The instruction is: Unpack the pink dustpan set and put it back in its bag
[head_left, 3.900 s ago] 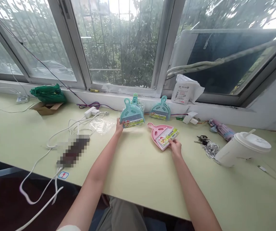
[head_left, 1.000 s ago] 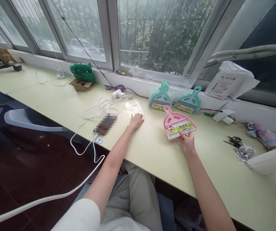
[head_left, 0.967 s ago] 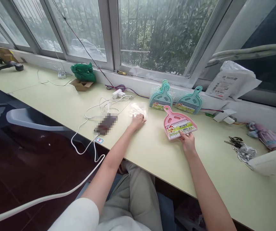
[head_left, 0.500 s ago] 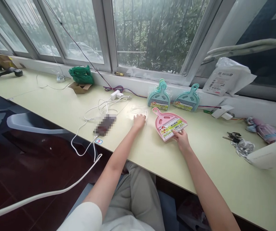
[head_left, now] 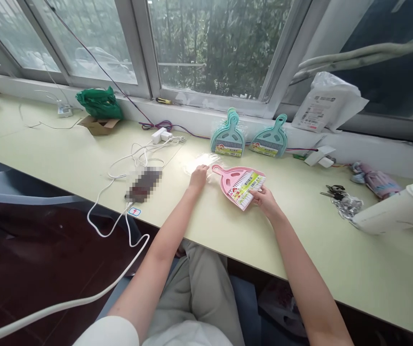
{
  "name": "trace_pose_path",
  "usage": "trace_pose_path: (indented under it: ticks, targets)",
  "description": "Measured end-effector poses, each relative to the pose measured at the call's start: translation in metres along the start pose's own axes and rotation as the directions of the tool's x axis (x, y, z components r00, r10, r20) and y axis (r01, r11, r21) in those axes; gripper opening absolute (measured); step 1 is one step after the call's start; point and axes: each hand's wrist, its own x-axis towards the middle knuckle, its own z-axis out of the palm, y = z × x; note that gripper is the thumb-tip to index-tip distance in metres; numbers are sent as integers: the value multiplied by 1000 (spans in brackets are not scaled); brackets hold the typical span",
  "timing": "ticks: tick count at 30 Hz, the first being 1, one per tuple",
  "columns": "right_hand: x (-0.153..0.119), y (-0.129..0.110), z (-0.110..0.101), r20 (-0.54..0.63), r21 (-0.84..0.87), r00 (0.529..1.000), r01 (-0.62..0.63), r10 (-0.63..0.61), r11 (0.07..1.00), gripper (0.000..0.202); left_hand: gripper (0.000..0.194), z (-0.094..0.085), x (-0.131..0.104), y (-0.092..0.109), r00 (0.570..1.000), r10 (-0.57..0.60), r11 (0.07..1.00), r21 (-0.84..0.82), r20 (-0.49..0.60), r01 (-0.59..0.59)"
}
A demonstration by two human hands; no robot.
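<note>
The right hand (head_left: 267, 202) grasps the pink dustpan (head_left: 230, 179) by its lower edge, in front of the teal stack (head_left: 228, 139). Compared with the earlier frame, the pink dustpan is turned more, and its handle is now just beside the left hand (head_left: 198, 178). The left fingers are bent at the clear bag (head_left: 200, 161), left-front of the teal stack; I cannot tell if they grip it.
</note>
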Motion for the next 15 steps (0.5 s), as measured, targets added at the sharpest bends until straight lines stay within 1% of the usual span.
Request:
trace_pose_path:
  ticks: [2,4,6,8,10,13,15]
  targets:
    - [1,0,0,-14,1,1000,-6,6,1000,39,53,2,0,3,998,59,998,-28,-38,-60]
    - [3,2,0,-75,14,997,11,-10,1000,34,55,5,0,7,989,142,986,-85,-47,-146]
    - [5,4,0,-139,32,990,39,-34,999,31,56,8,-1,13,975,218,965,-142,-29,-220]
    - [6,5,0,-165,41,985,58,-50,998,30,57,8,-1,18,965,263,951,-168,-4,-260]
    - [4,4,1,-146,35,988,61,-55,998,32,56,8,-2,22,957,291,941,-185,15,-283]
    - [1,2,2,-56,7,997,55,-55,998,36,49,7,-3,27,937,345,916,-237,55,-323]
    - [0,1,2,-20,-13,998,58,-58,998,38,45,8,-4,29,922,382,895,-277,68,-350]
